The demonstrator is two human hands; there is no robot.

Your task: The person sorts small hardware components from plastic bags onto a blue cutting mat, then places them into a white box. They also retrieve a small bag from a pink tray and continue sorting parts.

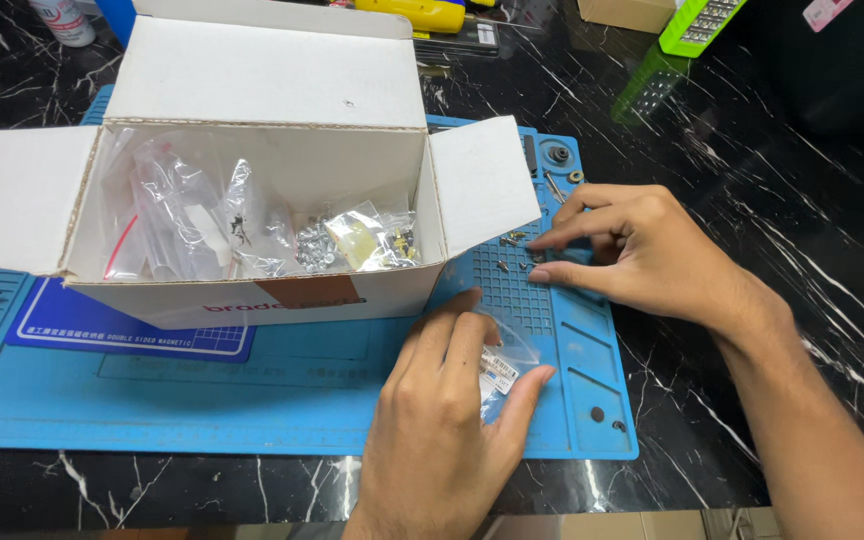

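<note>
A small clear bag (500, 372) is pinched between thumb and fingers of the left hand (447, 420), near the mat's (152, 400) front right corner. The right hand (632, 250) is laid at the mat's right edge, fingers extended and nearly together, tips touching small screws (512, 250) on the grid. An open white box (262, 200) of bagged parts is seen at the mat's rear.

Left hand (442, 400) pinching small clear bag (500, 368), right hand (632, 250) fingering tiny screws (514, 252) on blue mat (252, 390), open white box (252, 170) beside
</note>
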